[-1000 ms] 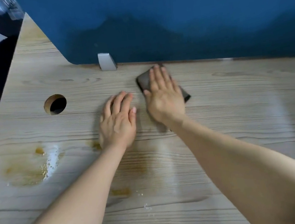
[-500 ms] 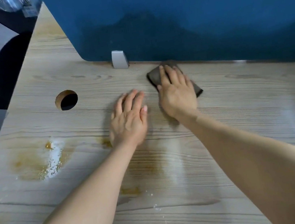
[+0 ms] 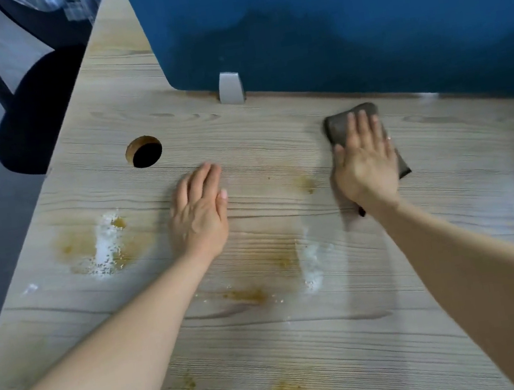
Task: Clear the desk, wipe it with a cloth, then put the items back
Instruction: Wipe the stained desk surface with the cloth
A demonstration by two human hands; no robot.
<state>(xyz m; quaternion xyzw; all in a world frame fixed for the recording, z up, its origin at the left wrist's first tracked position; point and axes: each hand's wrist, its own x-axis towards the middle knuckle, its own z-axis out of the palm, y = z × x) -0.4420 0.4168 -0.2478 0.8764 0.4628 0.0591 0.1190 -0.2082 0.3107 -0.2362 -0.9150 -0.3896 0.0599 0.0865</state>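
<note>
At the upper left of the frame a dark office chair [image 3: 25, 105] stands on the floor beside the desk [image 3: 302, 337]. On the left part of the desk there is a brown stain with white powder [image 3: 104, 242] on it, and above it a round cable hole [image 3: 144, 152]. These marks are not wiped yet, so I judge the wiping step is only partly done.

In the middle, the left hand [image 3: 199, 216] lies flat on the wood with straight fingers and holds nothing; it probably supports the body while the person leans forward. Below it more brown spots [image 3: 246, 295] and a second white patch [image 3: 312, 266] remain.

To the right, the right hand [image 3: 365, 166] presses flat, with fingers stretched, on a dark cloth [image 3: 338, 124]. The cloth lies on the desk in the upper right of the frame, near the blue partition [image 3: 356, 15] and to the right of its grey bracket [image 3: 230, 88]. The open palm spreads the pressure over the cloth, which helps it rub the surface.
</note>
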